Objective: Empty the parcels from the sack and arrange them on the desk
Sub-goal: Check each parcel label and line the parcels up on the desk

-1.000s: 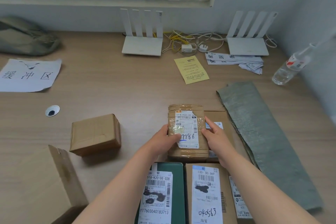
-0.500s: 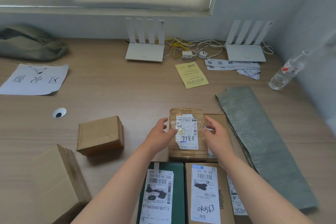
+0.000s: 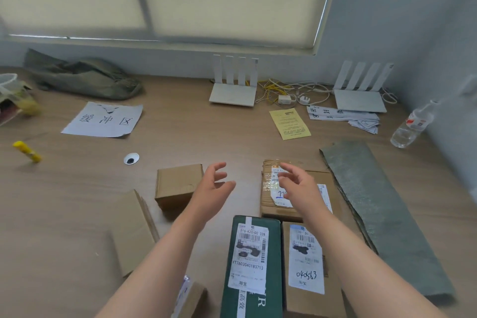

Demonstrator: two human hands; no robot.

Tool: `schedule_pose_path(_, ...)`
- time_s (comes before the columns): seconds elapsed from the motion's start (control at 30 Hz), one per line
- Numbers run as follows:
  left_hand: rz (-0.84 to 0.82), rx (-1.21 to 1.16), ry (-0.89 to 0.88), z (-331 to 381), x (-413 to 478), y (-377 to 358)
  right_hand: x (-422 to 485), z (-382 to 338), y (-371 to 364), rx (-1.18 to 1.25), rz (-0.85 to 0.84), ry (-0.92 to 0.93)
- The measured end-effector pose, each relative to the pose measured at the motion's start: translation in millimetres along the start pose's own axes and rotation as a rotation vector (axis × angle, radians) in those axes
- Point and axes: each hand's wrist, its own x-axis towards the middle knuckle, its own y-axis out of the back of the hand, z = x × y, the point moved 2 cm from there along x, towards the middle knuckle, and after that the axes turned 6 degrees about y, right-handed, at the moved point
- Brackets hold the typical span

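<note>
Above the desk [image 3: 90,201], both hands, left hand [image 3: 213,190] and right hand [image 3: 296,187], are hovering spread, holding nothing; the taped parcel [image 3: 271,188] is lying flush beside its neighbours, probably for tidy rows.

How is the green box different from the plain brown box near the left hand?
The green box is dark green, while the plain brown box is bare cardboard. The green box carries a white shipping label with barcodes on top; the plain brown box shows no label on the sides in view. The green box looks long and narrow, the plain brown box short and squat. Both lie on the desk, untouched by either hand.
</note>
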Motion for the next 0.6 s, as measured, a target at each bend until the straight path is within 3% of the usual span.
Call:
schedule_pose_path(0.33,0.093,-0.036,-0.016,-47,-40,104,-71,-21,-113,-0.022,-0.158,-0.035)
schedule_pose_path(0.6,-0.01,0.03,0.038,-114,-60,144,-133,12,-194,0.011,-0.085,-0.152)
